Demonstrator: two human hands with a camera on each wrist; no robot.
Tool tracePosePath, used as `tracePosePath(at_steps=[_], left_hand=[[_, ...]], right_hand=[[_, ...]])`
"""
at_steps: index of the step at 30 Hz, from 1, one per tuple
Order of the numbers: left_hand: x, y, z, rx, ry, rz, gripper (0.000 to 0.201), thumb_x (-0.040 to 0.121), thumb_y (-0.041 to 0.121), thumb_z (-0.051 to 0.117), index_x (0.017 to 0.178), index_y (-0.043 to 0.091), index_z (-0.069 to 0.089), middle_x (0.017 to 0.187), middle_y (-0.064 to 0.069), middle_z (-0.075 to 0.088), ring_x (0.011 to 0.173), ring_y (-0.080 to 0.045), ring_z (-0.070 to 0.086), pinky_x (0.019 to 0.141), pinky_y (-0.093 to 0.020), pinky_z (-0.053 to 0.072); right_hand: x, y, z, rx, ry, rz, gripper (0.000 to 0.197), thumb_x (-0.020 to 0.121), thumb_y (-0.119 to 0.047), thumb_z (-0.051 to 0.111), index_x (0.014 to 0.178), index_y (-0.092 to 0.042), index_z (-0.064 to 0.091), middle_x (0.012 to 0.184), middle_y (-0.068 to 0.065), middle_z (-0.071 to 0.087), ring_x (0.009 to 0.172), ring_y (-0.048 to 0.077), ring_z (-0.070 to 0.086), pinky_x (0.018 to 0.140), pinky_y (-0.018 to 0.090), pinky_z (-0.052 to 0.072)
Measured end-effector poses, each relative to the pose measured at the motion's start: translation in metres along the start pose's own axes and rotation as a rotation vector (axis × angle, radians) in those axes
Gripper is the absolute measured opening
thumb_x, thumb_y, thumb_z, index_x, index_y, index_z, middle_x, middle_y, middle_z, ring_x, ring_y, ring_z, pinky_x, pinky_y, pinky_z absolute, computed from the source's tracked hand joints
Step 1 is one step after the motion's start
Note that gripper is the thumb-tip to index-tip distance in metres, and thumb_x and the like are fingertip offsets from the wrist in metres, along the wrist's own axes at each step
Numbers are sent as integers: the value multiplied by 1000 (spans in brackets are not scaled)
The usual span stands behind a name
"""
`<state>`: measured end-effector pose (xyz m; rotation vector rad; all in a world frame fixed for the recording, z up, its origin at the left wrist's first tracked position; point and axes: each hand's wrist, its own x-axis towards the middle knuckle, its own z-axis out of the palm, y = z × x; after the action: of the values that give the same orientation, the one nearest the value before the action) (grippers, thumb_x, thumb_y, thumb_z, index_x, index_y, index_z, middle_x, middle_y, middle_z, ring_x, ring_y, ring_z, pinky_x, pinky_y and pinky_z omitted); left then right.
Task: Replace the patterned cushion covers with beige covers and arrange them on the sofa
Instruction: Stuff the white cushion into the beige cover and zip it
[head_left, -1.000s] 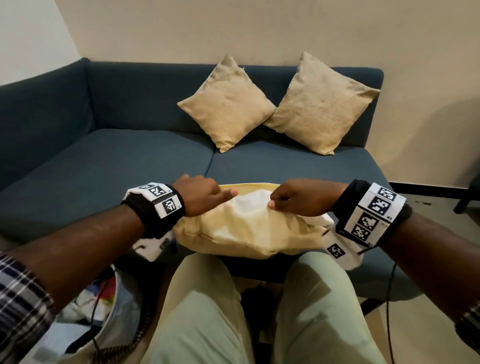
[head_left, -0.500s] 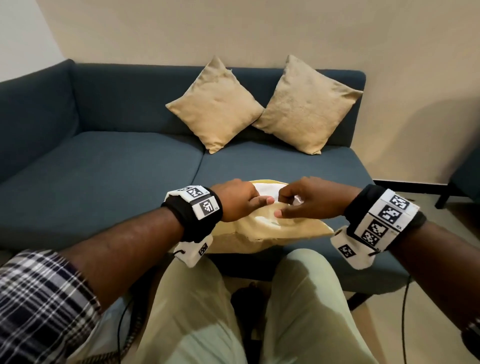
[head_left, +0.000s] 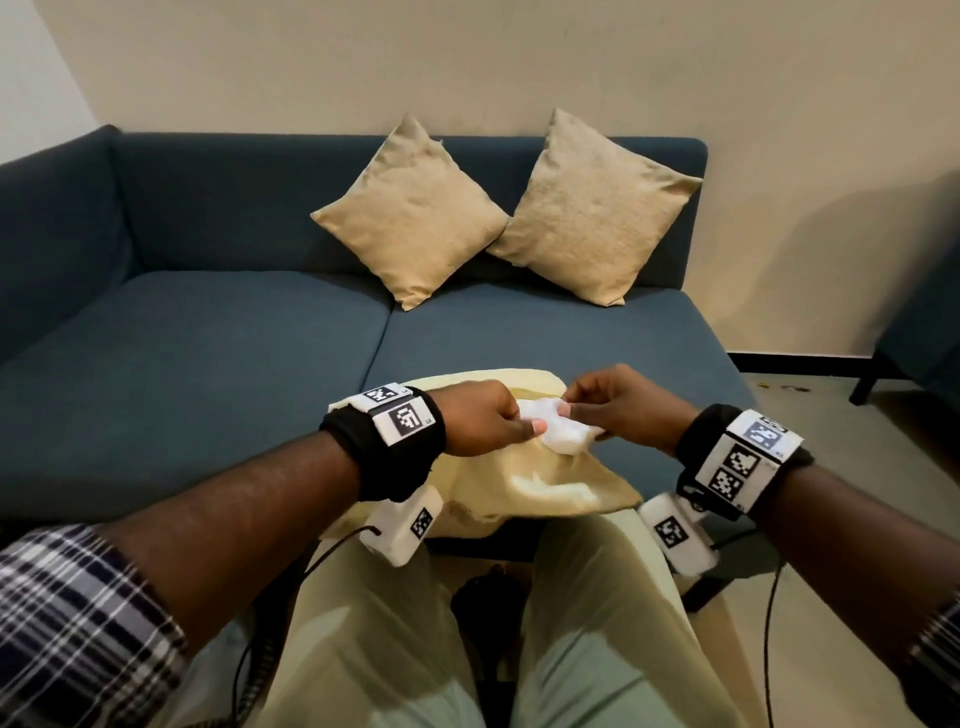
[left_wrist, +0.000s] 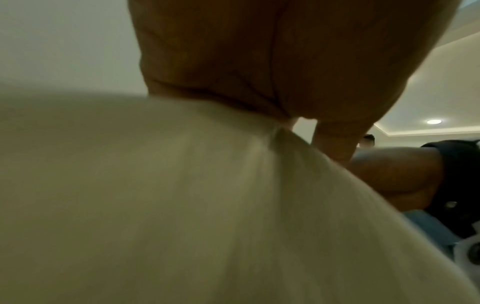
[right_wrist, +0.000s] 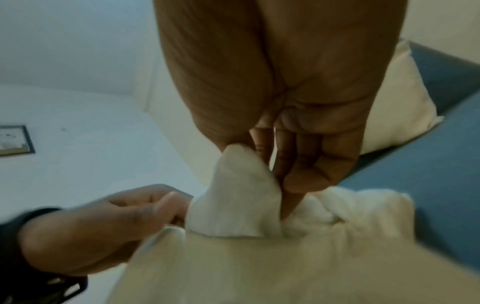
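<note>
While we sit facing the blue sofa (head_left: 197, 364), our left hand (head_left: 480, 418) grips the edge of the beige cover (head_left: 524, 483), which lies on the near edge of the seat against our knees. Our right hand (head_left: 621, 410) pinches the white cushion insert (head_left: 550, 431) poking from its opening. Two beige cushions (head_left: 410, 213) lean against the far backrest, right of centre.

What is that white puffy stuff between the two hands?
A bulge of the white cushion insert sticking out of the beige cushion cover. The left hand and right hand pinch it from either side, clearest in the head and right wrist views.
</note>
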<state>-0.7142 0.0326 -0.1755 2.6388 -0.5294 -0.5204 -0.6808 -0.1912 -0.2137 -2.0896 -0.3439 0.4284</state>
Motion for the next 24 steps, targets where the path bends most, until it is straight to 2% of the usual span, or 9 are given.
tracePosePath(at_steps=[2,5,8,11,14,16,18,21,24], left_hand=[[1,13,8,-32,-59,-15,42,99,50,54,64,26,51,69,7,50,69,-13,50,61,-24,35],[5,30,18,-10,-120,-11,41,95,54,57,65,26,54,74,9,49,72,-12,50,60,-22,35],[8,38,20,-75,-41,18,38,92,53,62,71,22,62,72,6,53,72,-14,52,63,-26,39],[8,38,22,-108,51,92,26,90,43,69,82,18,67,73,4,57,71,-15,52,64,-28,40],[8,33,31,-14,65,151,23,90,43,68,81,22,63,75,5,57,72,-16,54,64,-29,40],[6,27,34,31,40,146,33,92,50,62,74,23,57,71,4,54,68,-15,51,62,-30,37],[2,15,31,42,18,125,46,94,59,54,68,21,52,67,3,51,62,-16,46,60,-31,35],[-14,-21,19,95,-17,73,62,91,75,39,65,18,44,64,3,44,59,-16,41,62,-34,36],[-36,-76,8,100,-114,-1,84,70,96,28,69,15,47,67,4,44,61,-14,43,64,-36,42]], right_hand=[[2,-8,8,124,-10,-50,19,98,-12,63,108,3,70,97,16,72,82,19,66,69,27,55],[1,-15,22,95,-52,-124,14,97,1,59,103,3,71,91,7,73,80,12,67,71,23,54],[-5,-7,24,64,-150,-109,14,95,4,57,96,2,71,84,6,70,75,13,63,68,25,52],[-17,-5,21,167,-239,105,22,103,-19,49,105,-8,67,102,8,70,86,15,65,84,32,54],[-25,-12,13,-106,-306,168,36,110,-35,28,113,-25,63,112,-8,67,93,-2,65,90,14,50],[-30,-14,6,-378,-294,138,52,107,-51,20,120,-27,64,119,-7,63,103,4,62,104,24,44],[-32,-11,-3,-488,-271,122,66,100,-64,16,125,-30,65,124,-9,62,113,11,58,111,34,40],[-41,-3,-14,-570,-247,22,73,91,-71,15,127,-27,62,119,-10,61,109,12,58,101,31,44],[-47,12,-22,-727,-206,-5,73,85,-76,19,105,-23,66,98,-8,63,91,13,59,87,33,48]])
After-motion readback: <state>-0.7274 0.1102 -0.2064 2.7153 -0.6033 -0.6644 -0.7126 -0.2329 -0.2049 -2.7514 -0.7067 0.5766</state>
